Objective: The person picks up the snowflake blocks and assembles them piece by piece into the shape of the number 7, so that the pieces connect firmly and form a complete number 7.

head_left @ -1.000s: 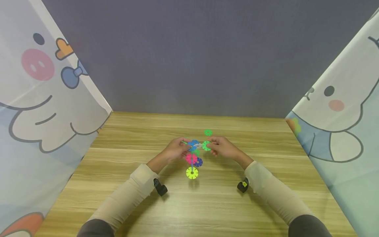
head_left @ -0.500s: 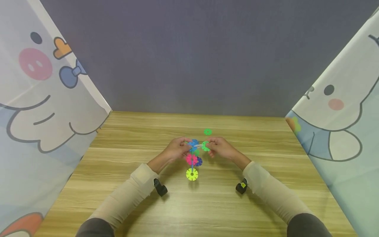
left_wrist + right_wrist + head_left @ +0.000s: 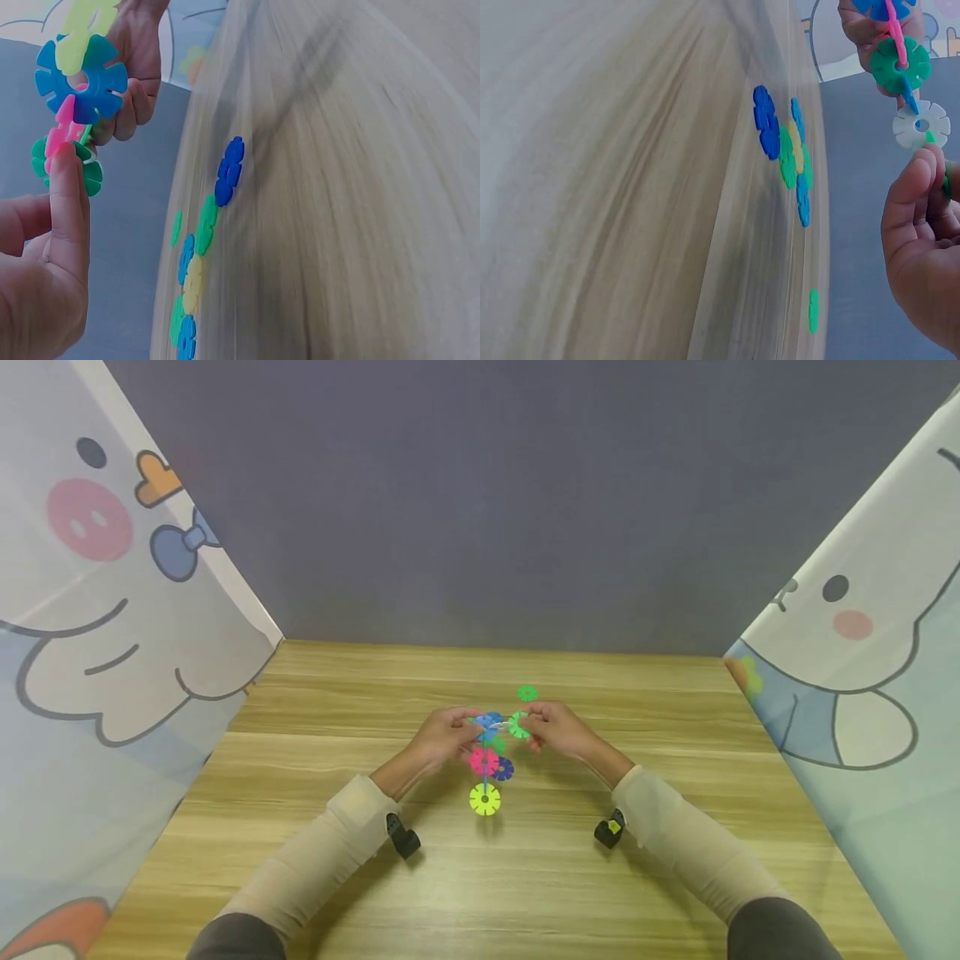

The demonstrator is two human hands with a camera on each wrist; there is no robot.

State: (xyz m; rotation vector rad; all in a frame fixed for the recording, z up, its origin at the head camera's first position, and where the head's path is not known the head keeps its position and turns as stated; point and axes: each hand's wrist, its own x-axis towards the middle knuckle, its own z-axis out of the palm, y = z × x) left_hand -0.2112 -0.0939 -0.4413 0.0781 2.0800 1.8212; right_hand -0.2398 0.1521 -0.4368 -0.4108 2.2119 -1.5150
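My left hand [image 3: 441,742] pinches a chain of interlocking snowflake discs, held above the table. Its yellow disc [image 3: 477,803] is nearest me. Beyond that come a blue disc [image 3: 112,84] seen edge-on from above, a pink disc [image 3: 477,767], a green disc [image 3: 886,78], a blue disc and a white disc [image 3: 906,135]. My right hand [image 3: 564,731] pinches a loose-coloured bright green disc [image 3: 516,727] between thumb and fingers. In the right wrist view that disc's edge overlaps the white disc's rim. Fingers hide much of it there.
Several loose discs lie flat on the wooden table [image 3: 585,877] beneath the hands, among them a dark blue disc [image 3: 507,769] and a yellow disc [image 3: 193,285]. Farther back lies a single green disc [image 3: 527,688]. A grey panel [image 3: 495,510] stands along the far edge, printed panels at both sides.
My right hand has shifted slightly left with its green disc, bringing it closer to the white disc. The left hand and the chain stay almost in place.
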